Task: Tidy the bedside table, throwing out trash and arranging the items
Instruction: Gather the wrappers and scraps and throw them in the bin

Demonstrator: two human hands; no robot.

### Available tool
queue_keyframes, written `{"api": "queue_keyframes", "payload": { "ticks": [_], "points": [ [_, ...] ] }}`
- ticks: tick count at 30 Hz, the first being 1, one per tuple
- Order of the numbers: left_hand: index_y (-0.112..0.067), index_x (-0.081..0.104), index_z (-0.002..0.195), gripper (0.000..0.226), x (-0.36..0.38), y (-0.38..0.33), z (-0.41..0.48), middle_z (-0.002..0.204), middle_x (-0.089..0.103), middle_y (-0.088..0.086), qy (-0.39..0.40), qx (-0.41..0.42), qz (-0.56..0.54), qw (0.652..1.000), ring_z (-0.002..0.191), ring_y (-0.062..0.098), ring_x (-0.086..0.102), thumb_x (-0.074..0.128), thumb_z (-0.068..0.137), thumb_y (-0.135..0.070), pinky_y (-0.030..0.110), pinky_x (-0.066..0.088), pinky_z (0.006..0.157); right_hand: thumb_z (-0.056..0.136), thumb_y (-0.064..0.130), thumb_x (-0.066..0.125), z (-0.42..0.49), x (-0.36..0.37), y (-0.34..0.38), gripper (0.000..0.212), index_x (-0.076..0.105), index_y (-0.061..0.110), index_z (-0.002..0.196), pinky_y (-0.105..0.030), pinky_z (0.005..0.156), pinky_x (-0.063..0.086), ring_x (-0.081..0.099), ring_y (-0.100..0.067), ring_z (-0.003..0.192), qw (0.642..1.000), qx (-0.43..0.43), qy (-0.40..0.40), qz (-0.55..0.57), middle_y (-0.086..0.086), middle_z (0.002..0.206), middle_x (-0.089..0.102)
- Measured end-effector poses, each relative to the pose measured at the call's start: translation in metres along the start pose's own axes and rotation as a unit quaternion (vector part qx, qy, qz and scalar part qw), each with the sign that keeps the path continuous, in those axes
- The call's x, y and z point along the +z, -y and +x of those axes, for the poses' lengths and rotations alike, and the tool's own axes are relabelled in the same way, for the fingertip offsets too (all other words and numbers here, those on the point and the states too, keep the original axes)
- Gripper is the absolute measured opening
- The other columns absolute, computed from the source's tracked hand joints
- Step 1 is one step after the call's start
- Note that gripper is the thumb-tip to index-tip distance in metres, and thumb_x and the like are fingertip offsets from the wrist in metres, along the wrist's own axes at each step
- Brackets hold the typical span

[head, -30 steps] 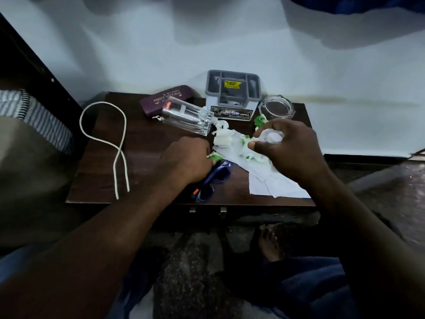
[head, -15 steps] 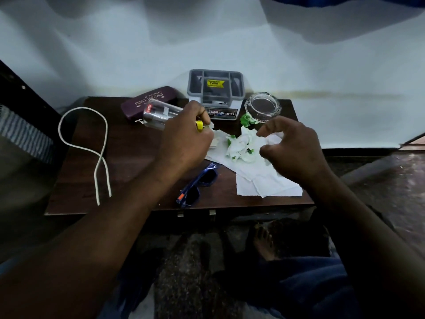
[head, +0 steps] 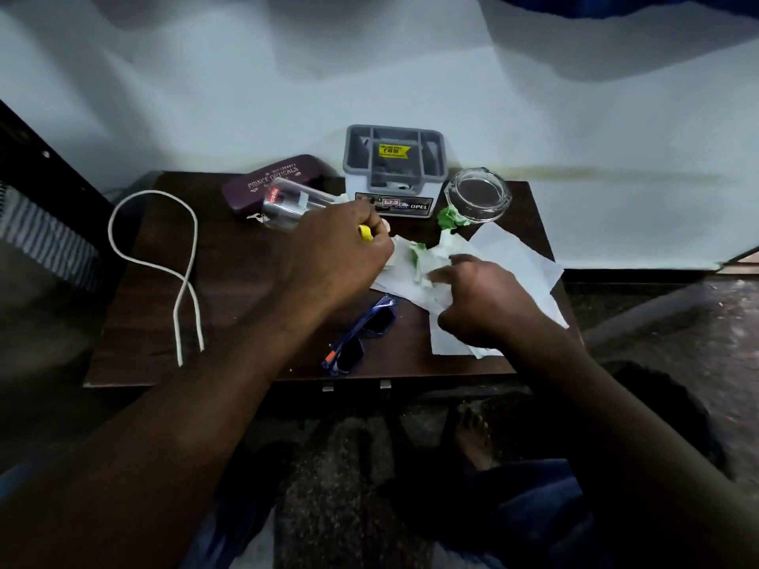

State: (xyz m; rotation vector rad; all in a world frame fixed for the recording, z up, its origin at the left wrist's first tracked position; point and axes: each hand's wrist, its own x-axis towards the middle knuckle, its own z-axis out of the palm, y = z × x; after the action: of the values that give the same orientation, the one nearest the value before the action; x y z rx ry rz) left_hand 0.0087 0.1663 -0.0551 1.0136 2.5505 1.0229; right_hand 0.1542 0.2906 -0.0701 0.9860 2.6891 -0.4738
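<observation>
On the dark wooden bedside table point(head: 230, 289), my left hand point(head: 332, 256) grips a small yellow item point(head: 365, 233) in a curled fist, right beside a clear plastic bottle point(head: 291, 205) lying on its side. My right hand point(head: 484, 301) rests on flat white paper sheets point(head: 521, 264), its fingers pinching a crumpled white and green wad of trash point(head: 431, 256). Another green scrap point(head: 449, 217) lies against a glass jar point(head: 478, 195). Blue sunglasses point(head: 361, 334) lie near the front edge.
A maroon glasses case point(head: 254, 184) and a grey organiser box point(head: 394, 166) stand at the back by the white wall. A white cord point(head: 180, 277) loops across the table's left part. A striped cloth point(head: 37, 236) lies left; my bare foot point(head: 472, 437) is below.
My right hand has dropped from above the paper onto the crumpled wad and closed its fingers on it. My left hand has stayed by the bottle with the yellow item.
</observation>
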Motion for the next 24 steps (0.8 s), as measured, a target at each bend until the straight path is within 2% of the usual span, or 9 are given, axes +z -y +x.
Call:
{"api": "queue_keyframes", "payload": {
  "ticks": [3, 7, 10, 13, 15, 16, 19, 22, 24],
  "points": [
    [-0.032, 0.070, 0.082, 0.006, -0.003, 0.004, 0.001, 0.083, 0.072, -0.017, -0.003, 0.003, -0.005, 1.000, 0.078, 0.006, 0.065, 0.065, 0.083, -0.035, 0.037, 0.059, 0.074, 0.079, 0.012, 0.071, 0.000, -0.005, 0.002, 0.048, 0.075, 0.023, 0.126, -0.036, 0.094, 0.056, 0.065, -0.031, 0.115, 0.996, 0.011, -0.081, 0.023, -0.003, 0.132, 0.066],
    [-0.036, 0.071, 0.082, 0.006, -0.008, 0.010, 0.003, 0.079, 0.070, -0.020, 0.000, -0.009, -0.029, 1.000, 0.076, 0.002, 0.065, 0.067, 0.080, -0.032, 0.035, 0.058, 0.073, 0.078, 0.024, 0.087, -0.002, -0.021, 0.005, 0.017, 0.080, 0.023, 0.093, -0.039, 0.077, 0.062, 0.072, -0.024, 0.077, 0.971, 0.032, -0.160, 0.175, -0.002, 0.091, 0.076],
    [-0.036, 0.073, 0.089, 0.009, -0.010, 0.012, 0.004, 0.088, 0.073, -0.015, 0.014, -0.009, -0.028, 0.999, 0.080, 0.005, 0.066, 0.071, 0.082, -0.033, 0.037, 0.058, 0.076, 0.072, 0.037, 0.095, -0.005, -0.026, 0.010, 0.033, 0.069, 0.022, 0.083, -0.020, 0.051, 0.053, 0.066, -0.001, 0.051, 0.941, 0.026, -0.191, 0.278, 0.009, 0.066, 0.070],
    [-0.037, 0.072, 0.094, 0.010, -0.010, 0.013, 0.004, 0.095, 0.074, -0.012, 0.020, -0.005, -0.010, 1.000, 0.087, 0.009, 0.066, 0.074, 0.084, -0.036, 0.038, 0.058, 0.081, 0.074, 0.028, 0.094, -0.007, -0.028, 0.015, 0.038, 0.065, 0.019, 0.096, -0.003, 0.041, 0.037, 0.060, 0.021, 0.062, 0.923, 0.002, -0.229, 0.308, 0.018, 0.077, 0.061],
    [-0.037, 0.073, 0.096, 0.011, -0.010, 0.013, 0.004, 0.100, 0.074, -0.012, 0.024, -0.003, -0.006, 1.000, 0.093, 0.011, 0.066, 0.075, 0.085, -0.039, 0.039, 0.057, 0.085, 0.076, 0.025, 0.091, -0.006, -0.030, 0.015, 0.035, 0.069, 0.025, 0.103, -0.005, 0.047, 0.041, 0.065, 0.011, 0.070, 0.921, 0.011, -0.223, 0.319, 0.018, 0.085, 0.064],
    [-0.037, 0.073, 0.097, 0.013, -0.009, 0.013, 0.003, 0.101, 0.074, -0.012, 0.028, -0.002, -0.006, 1.000, 0.094, 0.012, 0.066, 0.075, 0.085, -0.041, 0.039, 0.057, 0.085, 0.076, 0.026, 0.090, -0.004, -0.030, 0.014, 0.031, 0.072, 0.028, 0.101, -0.011, 0.051, 0.047, 0.067, 0.005, 0.070, 0.921, 0.018, -0.211, 0.328, 0.016, 0.086, 0.068],
    [-0.037, 0.075, 0.098, 0.017, -0.007, 0.012, 0.000, 0.096, 0.073, -0.013, 0.056, 0.009, -0.018, 0.998, 0.088, 0.008, 0.066, 0.074, 0.085, -0.048, 0.035, 0.056, 0.079, 0.074, 0.023, 0.084, -0.002, -0.030, 0.016, 0.014, 0.076, 0.022, 0.086, -0.027, 0.055, 0.052, 0.069, -0.013, 0.060, 0.898, 0.029, -0.161, 0.408, 0.003, 0.071, 0.074],
    [-0.038, 0.074, 0.090, 0.021, -0.002, 0.008, -0.005, 0.089, 0.071, -0.016, 0.108, 0.020, -0.033, 0.993, 0.082, 0.001, 0.063, 0.071, 0.086, -0.058, 0.027, 0.048, 0.069, 0.070, 0.019, 0.078, -0.001, -0.032, 0.020, 0.016, 0.070, 0.009, 0.081, -0.027, 0.051, 0.046, 0.059, -0.018, 0.051, 0.836, 0.016, -0.098, 0.539, -0.004, 0.065, 0.066],
    [-0.040, 0.070, 0.082, 0.019, 0.002, 0.006, -0.008, 0.090, 0.072, -0.015, 0.140, 0.023, -0.050, 0.989, 0.082, 0.000, 0.064, 0.070, 0.087, -0.059, 0.025, 0.046, 0.068, 0.070, 0.014, 0.075, 0.000, -0.034, 0.023, 0.013, 0.064, 0.010, 0.076, -0.032, 0.058, 0.043, 0.056, -0.025, 0.063, 0.786, 0.020, -0.063, 0.615, -0.015, 0.074, 0.061]
  ]
}}
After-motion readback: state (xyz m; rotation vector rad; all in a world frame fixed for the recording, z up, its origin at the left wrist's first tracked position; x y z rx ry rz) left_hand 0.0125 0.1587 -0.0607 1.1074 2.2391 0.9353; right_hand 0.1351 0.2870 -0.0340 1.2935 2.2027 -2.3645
